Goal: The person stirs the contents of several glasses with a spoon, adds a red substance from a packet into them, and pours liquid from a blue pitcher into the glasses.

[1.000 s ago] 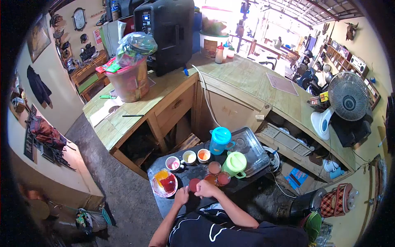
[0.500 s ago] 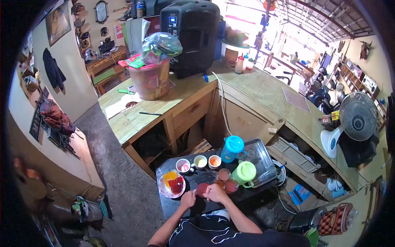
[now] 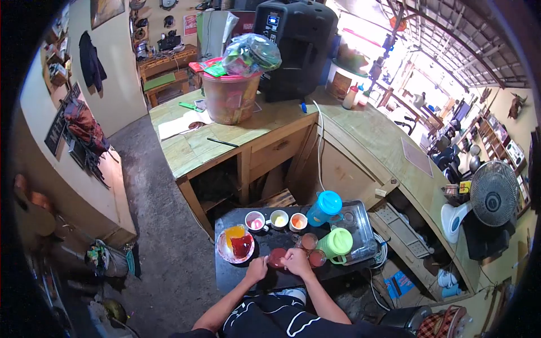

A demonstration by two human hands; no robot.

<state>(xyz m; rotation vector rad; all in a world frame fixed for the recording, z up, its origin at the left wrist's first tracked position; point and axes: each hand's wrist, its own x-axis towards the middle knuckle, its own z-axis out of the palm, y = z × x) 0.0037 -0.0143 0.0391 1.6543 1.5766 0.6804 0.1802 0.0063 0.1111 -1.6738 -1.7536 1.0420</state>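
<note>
- From here I see a dark tabletop (image 3: 232, 279), with a shiny metal tray (image 3: 369, 224) at its right end and the red drink (image 3: 276, 258) near the front edge, between the hands.
- The left hand (image 3: 257, 269) has its fingers curled in at one side of the drink; the right hand (image 3: 296, 262) has them bent together at the other. Each grip looks mostly closed, but I can't tell how firmly either holds it.
- Left of them sits a plate (image 3: 226, 257) bearing something red and something yellow. Three cups (image 3: 279, 219) line up behind; filled glasses (image 3: 309, 241), a green pitcher (image 3: 336, 242) and a blue pitcher (image 3: 326, 208) stand to the right.
- Beyond, a wooden tabletop (image 3: 189, 153) bends round a corner, carrying a pink-lidded tub (image 3: 231, 101), a black speaker (image 3: 296, 53) and a pen (image 3: 222, 142). A fan (image 3: 494, 193) is at the right.
- Against half a second ago, my view has swung round; the right hand covers less of the drink, and the cups and pitchers keep their places.
- "MAR" reads on a dark red panel (image 3: 243, 25) beside the speaker; other lettering is too small for me.
</note>
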